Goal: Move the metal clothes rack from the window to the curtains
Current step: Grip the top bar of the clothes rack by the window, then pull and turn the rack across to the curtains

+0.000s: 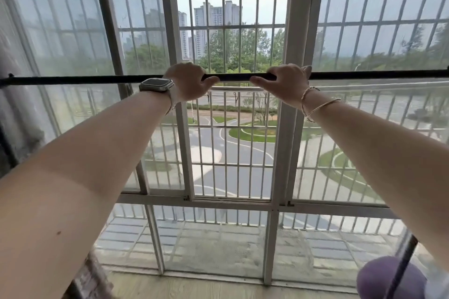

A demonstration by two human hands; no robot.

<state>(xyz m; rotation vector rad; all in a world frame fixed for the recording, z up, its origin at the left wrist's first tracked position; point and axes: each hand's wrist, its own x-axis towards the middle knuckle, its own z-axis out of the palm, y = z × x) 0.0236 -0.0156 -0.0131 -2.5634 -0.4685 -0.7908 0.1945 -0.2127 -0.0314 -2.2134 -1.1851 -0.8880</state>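
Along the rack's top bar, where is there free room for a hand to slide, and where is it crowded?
The black top bar is bare from the left hand out to its left end, and from the right hand out to the right edge of the picture. Only a short bare stretch lies between the two hands, so the middle is crowded. The window frame stands behind the bar.

Soft, hazy daylight comes through the window (233, 43) beyond the hands, leaving the near forearms evenly lit. Straight bars bow outward toward the edges; corners blur slightly.
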